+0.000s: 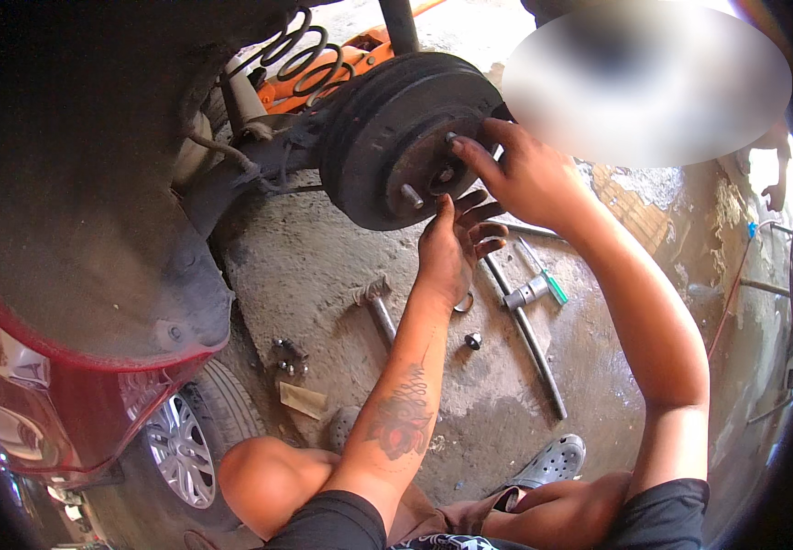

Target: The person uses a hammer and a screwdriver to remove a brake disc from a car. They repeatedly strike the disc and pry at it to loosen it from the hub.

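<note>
A dark, round brake drum (pixel 405 137) with wheel studs sits on the end of a car's rear axle, at the upper middle. My right hand (pixel 534 179) grips its right side, the thumb against the front face beside a stud and the fingers at the rim. Some of those fingertips are hidden. Just below the hub, my left hand (pixel 451 247) is open, palm turned up and fingers spread, with its thumb close to the drum's lower edge. Nothing shows in that palm. Both hands have dark grease on the fingers.
On the concrete lie a hammer (pixel 378 307), a long bar with a cross socket (pixel 529 339), a green-handled screwdriver (pixel 552 282), a small nut (pixel 473 341) and several lug nuts (pixel 291 356). A removed wheel (pixel 181 449) rests under the red car body (pixel 76 394). Behind the drum are a coil spring (pixel 309 60) and an orange jack (pixel 364 46).
</note>
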Motion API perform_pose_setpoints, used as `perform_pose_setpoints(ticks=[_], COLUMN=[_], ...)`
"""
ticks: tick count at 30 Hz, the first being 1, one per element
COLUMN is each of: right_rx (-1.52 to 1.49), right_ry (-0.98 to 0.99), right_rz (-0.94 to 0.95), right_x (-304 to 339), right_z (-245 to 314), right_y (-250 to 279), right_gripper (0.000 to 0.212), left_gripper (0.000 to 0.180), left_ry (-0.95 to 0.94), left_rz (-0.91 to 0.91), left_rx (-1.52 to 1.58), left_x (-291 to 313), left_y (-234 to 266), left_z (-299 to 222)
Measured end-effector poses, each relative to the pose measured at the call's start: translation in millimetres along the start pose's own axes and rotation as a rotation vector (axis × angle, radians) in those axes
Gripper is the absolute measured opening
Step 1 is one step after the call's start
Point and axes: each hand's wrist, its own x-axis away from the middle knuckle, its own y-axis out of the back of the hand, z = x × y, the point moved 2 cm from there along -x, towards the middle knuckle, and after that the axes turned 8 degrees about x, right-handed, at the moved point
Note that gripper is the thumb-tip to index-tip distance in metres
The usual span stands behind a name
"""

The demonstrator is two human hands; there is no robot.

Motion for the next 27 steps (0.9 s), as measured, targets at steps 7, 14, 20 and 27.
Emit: perform_pose_setpoints(ticks=[7,14,20,27], right_rx=[0.030,-0.024,-0.031,-0.014], right_ry=[-0.011,0.012,0.023,-0.040], right_rz=[0.052,0.055,0.028,0.060], right_x=[0,1,0,-6], right_z=[1,1,-2,-1], right_y=[0,5,3,6], right_gripper=[0.052,0.049,0.048,0.054], left_gripper=[0.051,0.053,0.054,0.048], left_ry=[0.003,0.020,0.008,-0.374], left_rz=[-0.033,-0.039,-0.019,-0.365], left_rx=[0.027,0.029,0.015,-0.271], left_x=[1,1,1,10], left_y=[-1,-2,-1,14], left_z=[-1,0,0,22])
